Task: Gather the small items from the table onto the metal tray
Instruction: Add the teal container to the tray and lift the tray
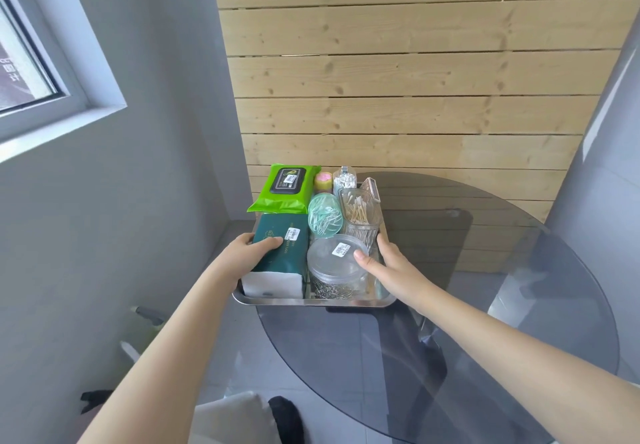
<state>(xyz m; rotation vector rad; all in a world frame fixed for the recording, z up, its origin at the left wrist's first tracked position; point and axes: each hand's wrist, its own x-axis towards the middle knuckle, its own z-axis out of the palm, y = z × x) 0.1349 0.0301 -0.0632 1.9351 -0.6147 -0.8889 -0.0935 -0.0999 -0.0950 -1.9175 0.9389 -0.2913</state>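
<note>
Surface: round glass table [519,305] is carrying the metal tray [311,302].
Left hand [247,253]: is gripping the tray's left side.
Right hand [389,263]: is gripping its right side.

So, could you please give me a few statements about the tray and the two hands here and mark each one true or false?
1. The left hand grips the left side of the metal tray, its thumb on the dark green tissue pack. True.
2. The bright green wipes pack lies at the near end of the tray. False: it lies at the far end, beyond the tissue pack.
3. The right hand rests its thumb on the lid of the clear round jar. True.
4. The tray sits in the middle of the glass table. False: it is at the table's left edge and partly past it.
5. The jar holds cotton swabs. False: it holds metal clips; the swabs are in the clear boxes behind it.
</note>
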